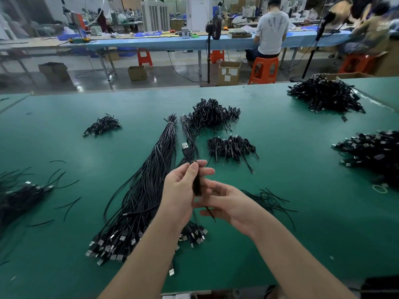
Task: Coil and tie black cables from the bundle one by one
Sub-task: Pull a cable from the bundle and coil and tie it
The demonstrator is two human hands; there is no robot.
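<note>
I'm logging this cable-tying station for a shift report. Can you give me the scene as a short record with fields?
surface: green table
left hand: grips a coiled black cable, its USB plug sticking up
right hand: fingers loosely curled beside the coil, a cable end by its fingers
supply: long cable bundle on the table, to the left of the hands
finished: piles of tied coils
background: seated worker at a blue bench

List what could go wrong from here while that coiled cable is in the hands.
1. The left hand grips the coiled cable while the right hand holds only a thin black tie; the coil may spring loose before it is tied.
2. The cable's USB plug hangs over the long bundle and could snag there.
</note>
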